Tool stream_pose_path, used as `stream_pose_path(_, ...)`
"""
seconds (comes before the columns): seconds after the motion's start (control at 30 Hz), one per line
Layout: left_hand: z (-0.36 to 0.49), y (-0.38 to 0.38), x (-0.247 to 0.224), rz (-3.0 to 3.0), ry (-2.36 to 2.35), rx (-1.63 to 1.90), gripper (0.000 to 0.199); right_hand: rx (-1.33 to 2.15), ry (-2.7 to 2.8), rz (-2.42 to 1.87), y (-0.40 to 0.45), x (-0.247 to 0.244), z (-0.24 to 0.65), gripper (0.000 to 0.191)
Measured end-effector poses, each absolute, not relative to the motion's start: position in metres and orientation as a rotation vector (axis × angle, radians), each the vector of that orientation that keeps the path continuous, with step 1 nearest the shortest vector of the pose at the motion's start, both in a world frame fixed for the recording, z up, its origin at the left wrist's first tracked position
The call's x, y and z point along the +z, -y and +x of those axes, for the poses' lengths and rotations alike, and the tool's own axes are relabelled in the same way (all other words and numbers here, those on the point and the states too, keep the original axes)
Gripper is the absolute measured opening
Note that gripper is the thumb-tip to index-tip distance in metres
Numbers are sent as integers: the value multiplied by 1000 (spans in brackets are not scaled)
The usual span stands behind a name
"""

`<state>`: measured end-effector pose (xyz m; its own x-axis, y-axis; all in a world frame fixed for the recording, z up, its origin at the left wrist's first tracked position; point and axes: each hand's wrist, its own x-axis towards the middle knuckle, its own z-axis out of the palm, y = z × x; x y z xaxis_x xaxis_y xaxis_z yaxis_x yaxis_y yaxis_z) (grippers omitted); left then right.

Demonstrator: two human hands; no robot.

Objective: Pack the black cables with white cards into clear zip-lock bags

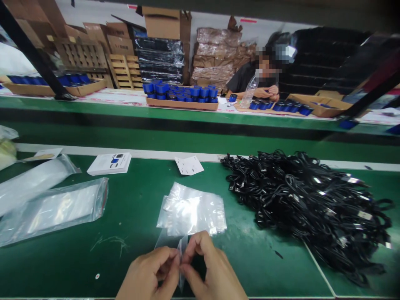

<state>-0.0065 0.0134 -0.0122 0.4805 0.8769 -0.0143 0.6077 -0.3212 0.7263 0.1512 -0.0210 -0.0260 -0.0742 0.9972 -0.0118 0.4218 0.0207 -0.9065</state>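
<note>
Near the front edge of the green table, my left hand (153, 273) and my right hand (209, 266) face each other. Both pinch one small clear plastic bag (181, 254) between thumb and fingers, seen almost edge-on. Just beyond them lies a loose pile of flat clear plastic bags (193, 210), shiny under the light. A folded white leaflet (189, 165) rests behind that pile. To the right spreads a big heap of black cables (300, 196) with metal plugs showing.
At left lie larger packs of clear bags (62, 206) and a stack of printed leaflets (109, 163). Across the green divider, a person (250, 79) sits at a bench with a plastic bottle (249, 91) and blue-and-black round items in a cardboard tray (183, 103).
</note>
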Motion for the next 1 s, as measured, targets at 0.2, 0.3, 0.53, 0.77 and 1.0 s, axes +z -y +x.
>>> stream_pose_path(0.2,-6,-14,-25,2387,-1110,665,26,301,1863,-1457,28,-39,150,22)
stream_pose_path(0.3,-4,-9,-35,2508,-1154,870,21,22,2002,-1502,25,-41,147,13)
stream_pose_path(0.53,-2,-14,-39,2516,-1070,845,21,-51,2079,-1357,13,-32,144,32)
stream_pose_path(0.77,-8,-14,-38,2377,-1064,950,31,-152,1956,-1473,7,-23,145,29)
stream_pose_path(1.0,-14,-18,-40,2011,-1354,957,34,189,2097,-1765,-12,5,158,31)
